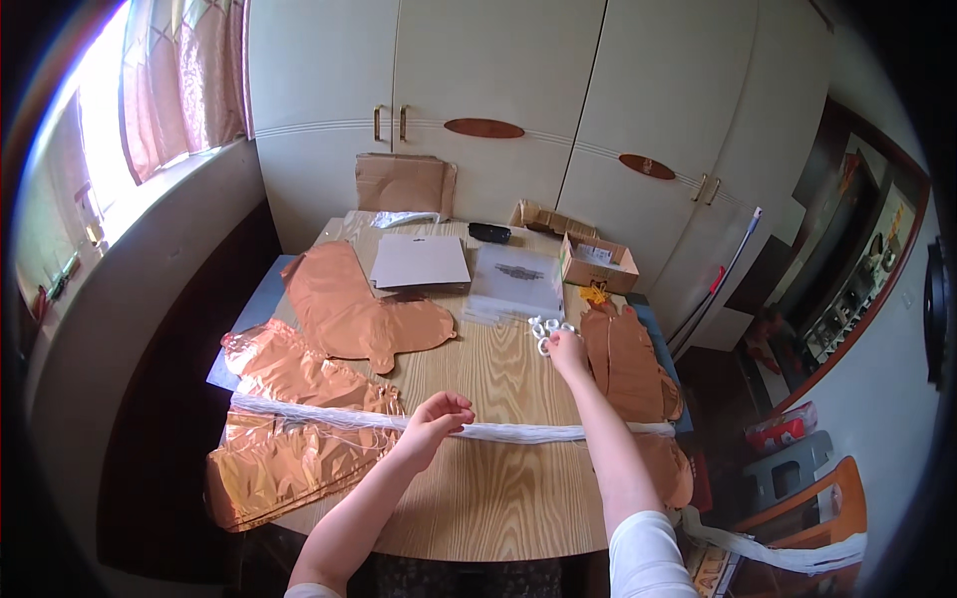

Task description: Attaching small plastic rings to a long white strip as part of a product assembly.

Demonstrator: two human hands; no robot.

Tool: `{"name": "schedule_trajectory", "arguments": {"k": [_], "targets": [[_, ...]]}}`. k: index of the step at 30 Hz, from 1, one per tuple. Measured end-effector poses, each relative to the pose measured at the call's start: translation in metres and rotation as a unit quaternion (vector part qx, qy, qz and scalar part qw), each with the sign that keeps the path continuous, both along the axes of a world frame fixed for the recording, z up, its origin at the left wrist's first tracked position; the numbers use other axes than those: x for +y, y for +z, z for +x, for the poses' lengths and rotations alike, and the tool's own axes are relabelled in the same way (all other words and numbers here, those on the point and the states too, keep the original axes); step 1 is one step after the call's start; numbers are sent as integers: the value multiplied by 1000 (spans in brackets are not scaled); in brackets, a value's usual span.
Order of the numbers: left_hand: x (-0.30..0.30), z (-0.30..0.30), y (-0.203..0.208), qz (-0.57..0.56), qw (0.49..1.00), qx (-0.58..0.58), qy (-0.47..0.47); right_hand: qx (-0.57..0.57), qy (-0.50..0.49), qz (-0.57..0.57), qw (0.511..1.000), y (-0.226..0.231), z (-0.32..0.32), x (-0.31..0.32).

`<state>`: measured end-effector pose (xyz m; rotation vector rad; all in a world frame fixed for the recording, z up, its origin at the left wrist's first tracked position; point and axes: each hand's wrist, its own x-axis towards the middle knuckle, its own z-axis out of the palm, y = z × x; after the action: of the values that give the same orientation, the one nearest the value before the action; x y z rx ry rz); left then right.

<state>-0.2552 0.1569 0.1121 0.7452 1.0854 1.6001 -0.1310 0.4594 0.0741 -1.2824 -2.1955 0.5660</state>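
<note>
- while the white strand bundle (528, 433) is stretched across the near half of the wooden table (488, 498), the left hand (437, 429) is held over its middle, with part of it hidden from sight.
- the left hand's fingers are loosely curled toward the thumb; whether any thin strand is pinched there cannot be told.
- the right hand (567, 353) is brought to the small white rings (539, 327), which are gathered right of the table's centre, beyond the bundle; its fingertips are drawn together at the nearest ones, but whether one is gripped cannot be told.
- by the left end of the bundle, shiny copper-coloured foil sheets (289, 483) are spread, and beyond them a larger copper foil shape (334, 299) is laid flat.
- more copper foil pieces (628, 364) are piled at the right edge, beside the right forearm.
- toward the far side, a pale flat box (421, 261), a clear plastic packet (516, 284), a black tray (489, 233) and an open cardboard box (601, 267) are set out.
</note>
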Motion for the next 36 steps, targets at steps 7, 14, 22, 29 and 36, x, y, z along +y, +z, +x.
{"name": "schedule_trajectory", "arguments": {"k": [7,14,22,29,36], "targets": [[2,0,-2,1,1000,-10,1,19,63,132,989,-9,9,-1],[-1,-5,7,29,999,7,14,52,106,163,980,14,23,-42],[-2,-15,3,-14,790,601,124,40,321,66,944,38,27,-183],[-6,-6,2,20,738,674,31,57,338,139,929,17,25,-193],[-2,3,1,45,729,682,48,155,319,132,926,20,27,-196]]}}
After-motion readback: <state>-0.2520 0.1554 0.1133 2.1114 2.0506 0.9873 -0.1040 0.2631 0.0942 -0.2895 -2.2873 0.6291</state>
